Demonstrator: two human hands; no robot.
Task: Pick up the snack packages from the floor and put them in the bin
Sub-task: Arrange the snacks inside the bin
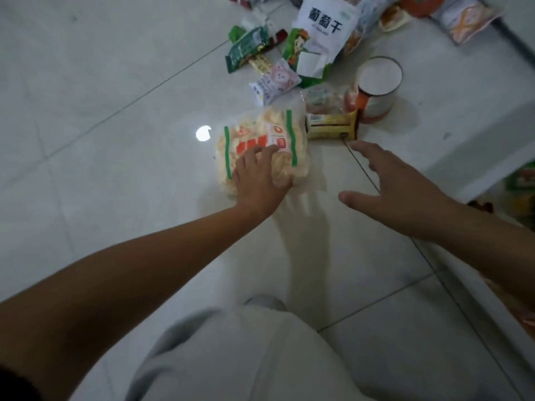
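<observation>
While the 葡萄干 bag (pixel 324 27) lies at twelve o'clock, left hand (pixel 257 180) grips the cracker bag (pixel 260 134); right hand (pixel 399 192) hovers splayed at three.

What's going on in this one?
A person is clearing snack packages off a tiled floor. The left hand lies on a clear bag of crackers; whether it grips it is unclear. The right hand hovers open near a yellow packet. A white-lidded can and other wrappers lie beyond, untouched.
</observation>
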